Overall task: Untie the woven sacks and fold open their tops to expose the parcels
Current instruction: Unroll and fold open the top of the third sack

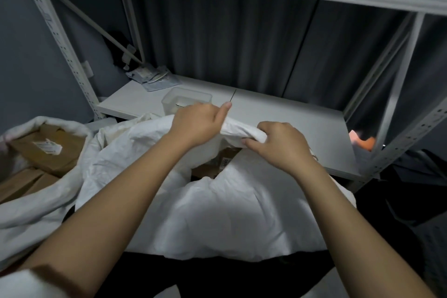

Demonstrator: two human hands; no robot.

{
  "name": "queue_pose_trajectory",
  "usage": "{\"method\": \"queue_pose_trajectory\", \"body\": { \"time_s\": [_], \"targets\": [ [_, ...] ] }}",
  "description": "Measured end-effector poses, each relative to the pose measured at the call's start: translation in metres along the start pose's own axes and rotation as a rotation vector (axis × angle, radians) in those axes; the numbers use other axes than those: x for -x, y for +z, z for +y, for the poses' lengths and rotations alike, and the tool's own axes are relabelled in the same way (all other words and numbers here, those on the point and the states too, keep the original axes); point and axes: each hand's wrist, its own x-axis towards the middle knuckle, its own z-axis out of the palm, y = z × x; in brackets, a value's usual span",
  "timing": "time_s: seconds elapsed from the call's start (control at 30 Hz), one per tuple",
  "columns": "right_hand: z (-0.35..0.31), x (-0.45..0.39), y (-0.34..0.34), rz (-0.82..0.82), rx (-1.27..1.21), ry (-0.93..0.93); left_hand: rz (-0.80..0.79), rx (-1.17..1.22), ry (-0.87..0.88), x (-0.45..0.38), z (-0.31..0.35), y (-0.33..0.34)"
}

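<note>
Here, both hands grip the rolled far rim of the white woven sack [217, 213] lying before the grey metal shelf [290, 123]: left hand [196, 126] and right hand [278, 145] each curled tight on fabric. Between them 1 brown cardboard parcel [212, 167] shows through the mouth. A second white sack [36, 205] at left lies open over brown cardboard boxes [46, 150].

Bare forearms, white left sleeve [21, 283]

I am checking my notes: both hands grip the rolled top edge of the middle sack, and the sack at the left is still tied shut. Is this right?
Not quite. Both hands, left hand and right hand, do grip the middle sack, but the head view shows the left sack already open, exposing cardboard parcels.
</note>
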Motion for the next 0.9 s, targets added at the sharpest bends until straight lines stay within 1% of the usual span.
{"method": "queue_pose_trajectory", "body": {
  "time_s": [0.03,0.07,0.1,0.13,0.17,0.2,0.23,0.3,0.33,0.37,0.4,0.43,0.47,0.5,0.53,0.57,0.6,0.63,0.67,0.7,0.73,0.77,0.8,0.83,0.87,0.9],
  "targets": [
    [-0.002,-0.001,0.0,-0.021,-0.053,0.029,0.029,-0.001,0.008,-0.003,0.0,-0.001],
    [-0.001,-0.003,-0.001,-0.106,-0.233,0.07,0.091,-0.004,0.111,-0.003,0.002,0.0],
    [-0.001,-0.003,-0.005,-0.227,-0.485,0.125,0.121,0.001,0.24,-0.002,0.008,0.0],
    [-0.001,-0.003,-0.011,-0.317,-0.706,0.165,0.104,0.002,0.352,0.001,0.014,0.0],
    [0.001,-0.001,-0.015,-0.36,-0.805,0.171,0.069,0.001,0.409,0.003,0.018,-0.001],
    [0.006,0.0,-0.017,-0.341,-0.767,0.129,0.038,-0.019,0.38,0.003,0.019,-0.001],
    [0.009,-0.001,-0.016,-0.291,-0.602,0.071,0.011,-0.038,0.256,-0.001,0.016,-0.002],
    [0.014,-0.001,-0.01,-0.084,-0.034,-0.021,-0.032,-0.053,-0.043,-0.016,0.003,-0.01],
    [0.012,-0.001,-0.009,0.041,0.104,-0.021,-0.002,-0.065,-0.106,-0.022,-0.002,-0.013],
    [0.009,-0.001,-0.01,0.106,0.082,0.017,0.051,-0.059,-0.065,-0.026,-0.003,-0.013],
    [0.009,-0.002,-0.013,0.111,-0.085,0.061,0.119,-0.034,0.07,-0.026,0.0,-0.011],
    [0.01,-0.004,-0.017,0.049,-0.389,0.105,0.143,0.008,0.229,-0.023,0.009,-0.009],
    [0.009,-0.005,-0.023,-0.056,-0.707,0.134,0.109,0.032,0.354,-0.016,0.021,-0.008],
    [0.008,-0.004,-0.029,-0.148,-0.903,0.159,0.063,0.047,0.404,-0.013,0.029,-0.006],
    [0.011,-0.004,-0.031,-0.208,-0.931,0.158,0.029,0.059,0.379,-0.015,0.032,-0.005],
    [0.015,-0.004,-0.03,-0.243,-0.81,0.133,0.0,0.076,0.28,-0.021,0.033,-0.006],
    [0.019,-0.005,-0.027,-0.23,-0.553,0.084,-0.045,0.087,0.133,-0.031,0.03,-0.008],
    [0.021,-0.006,-0.024,-0.164,-0.273,0.047,-0.081,0.096,-0.007,-0.041,0.025,-0.012],
    [0.019,-0.006,-0.022,-0.073,-0.146,0.041,-0.088,0.086,-0.085,-0.05,0.021,-0.017],
    [0.018,-0.005,-0.024,-0.033,-0.179,0.059,-0.061,0.076,-0.071,-0.054,0.02,-0.02],
    [0.019,-0.006,-0.027,-0.044,-0.394,0.092,0.0,0.106,0.043,-0.055,0.021,-0.019],
    [0.018,-0.006,-0.033,-0.138,-0.723,0.131,0.072,0.164,0.215,-0.052,0.026,-0.019],
    [0.018,-0.007,-0.038,-0.247,-1.039,0.172,0.085,0.212,0.368,-0.044,0.034,-0.019],
    [0.02,-0.006,-0.042,-0.313,-1.225,0.206,0.051,0.232,0.466,-0.037,0.041,-0.017],
    [0.024,-0.005,-0.045,-0.319,-1.229,0.202,0.033,0.231,0.497,-0.036,0.044,-0.014],
    [0.027,-0.004,-0.046,-0.265,-1.094,0.173,0.032,0.22,0.452,-0.04,0.044,-0.013]
  ]
}}
